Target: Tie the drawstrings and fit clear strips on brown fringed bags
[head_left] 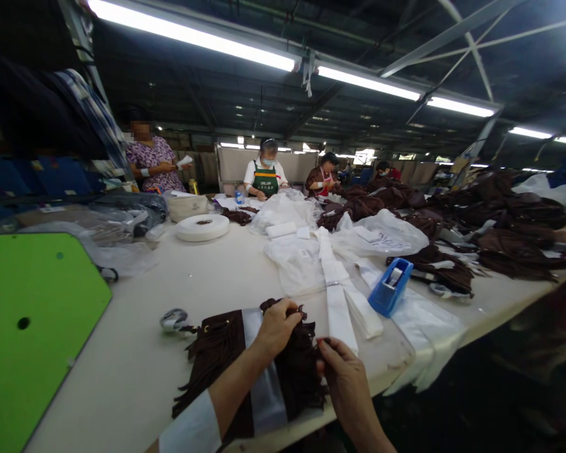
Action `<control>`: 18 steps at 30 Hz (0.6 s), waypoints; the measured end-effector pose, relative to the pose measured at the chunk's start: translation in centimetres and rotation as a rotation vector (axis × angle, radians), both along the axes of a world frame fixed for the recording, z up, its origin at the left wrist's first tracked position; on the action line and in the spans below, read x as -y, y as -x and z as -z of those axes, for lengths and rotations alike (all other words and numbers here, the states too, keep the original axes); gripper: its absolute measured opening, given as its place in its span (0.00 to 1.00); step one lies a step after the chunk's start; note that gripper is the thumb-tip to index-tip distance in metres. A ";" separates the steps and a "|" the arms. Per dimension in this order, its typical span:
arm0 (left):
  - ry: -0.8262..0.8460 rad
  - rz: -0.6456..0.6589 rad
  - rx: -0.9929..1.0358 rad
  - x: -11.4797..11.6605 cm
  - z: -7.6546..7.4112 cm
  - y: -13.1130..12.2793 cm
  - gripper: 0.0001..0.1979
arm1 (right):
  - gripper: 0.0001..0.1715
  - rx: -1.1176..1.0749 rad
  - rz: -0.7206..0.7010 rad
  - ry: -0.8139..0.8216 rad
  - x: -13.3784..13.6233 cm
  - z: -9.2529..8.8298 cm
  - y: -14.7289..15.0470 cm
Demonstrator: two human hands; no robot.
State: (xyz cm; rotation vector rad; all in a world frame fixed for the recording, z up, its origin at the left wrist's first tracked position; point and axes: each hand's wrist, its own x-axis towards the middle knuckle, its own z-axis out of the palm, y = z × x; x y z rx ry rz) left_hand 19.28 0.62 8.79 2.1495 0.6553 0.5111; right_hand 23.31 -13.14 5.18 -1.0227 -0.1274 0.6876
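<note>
A dark brown fringed bag [221, 355] lies on the table in front of me, with a pale grey band [270, 393] around its middle. My left hand [279, 327] reaches across the band, its fingers curled onto the bag's bunched fringe at the far right side. Beside it, my right hand [346, 377] is closed in a pinch at the fringe's right edge, thumb and index finger together on a brown strand. Wrapped in grey material, a small end piece [173, 321] sticks out at the bag's left.
A blue tape dispenser [391, 286] and white strips [342, 296] lie to the right. Beyond are plastic bags [382, 233], a white roll [202, 228] and heaped brown bags [523, 214]. A green board [38, 327] stands at left. Several co-workers [266, 173] are across the table.
</note>
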 end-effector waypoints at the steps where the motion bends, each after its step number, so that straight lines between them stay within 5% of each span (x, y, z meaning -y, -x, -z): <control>1: 0.001 0.020 0.021 -0.2 -0.1 0.0 0.19 | 0.23 -0.012 0.039 -0.039 0.0 -0.3 -0.3; 4: -0.054 0.031 0.060 -0.1 -0.1 0.4 0.35 | 0.28 0.009 0.124 -0.110 0.6 -0.4 -1.4; 7: -0.141 0.040 0.056 0.8 0.2 1.6 0.23 | 0.26 0.109 0.189 0.028 2.0 1.0 -1.9; 11: -0.245 0.311 -0.117 2.8 0.5 2.9 0.07 | 0.27 0.244 0.098 0.330 3.8 4.0 -1.0; 15: -0.423 0.457 -0.333 4.1 0.8 3.1 0.12 | 0.36 0.198 -0.071 0.365 3.9 5.6 0.7; 18: -0.434 0.459 -0.400 4.4 0.9 3.0 0.09 | 0.31 0.129 -0.111 0.283 3.9 5.4 1.0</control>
